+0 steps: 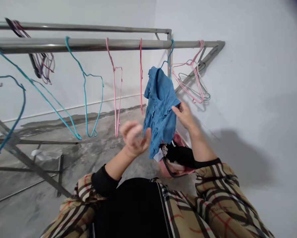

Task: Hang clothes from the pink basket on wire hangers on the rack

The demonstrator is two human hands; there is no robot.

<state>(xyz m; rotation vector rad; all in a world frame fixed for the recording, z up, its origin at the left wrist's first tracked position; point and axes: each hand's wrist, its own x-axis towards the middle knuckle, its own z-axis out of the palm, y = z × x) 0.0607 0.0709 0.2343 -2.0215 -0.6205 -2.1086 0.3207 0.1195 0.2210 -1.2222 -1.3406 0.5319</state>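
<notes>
A blue short-sleeved shirt [160,109] hangs from a blue hanger [168,59] hooked over the front metal rail [94,44]. My right hand [185,115] pinches the shirt's right-hand sleeve edge between thumb and fingers. Just left of the shirt, my left hand [135,137] is raised with its fingers curled loosely and apart, somewhat blurred, holding nothing. A thin red-pink hanger [141,79], seen edge-on, hangs on the rail beside the shirt.
Below the shirt a pink basket [166,169] holds dark and light clothes. Bare pink [115,99] and teal hangers [85,99] hang to the left, more pink ones [196,79] to the right. A white wall [257,66] borders the right side.
</notes>
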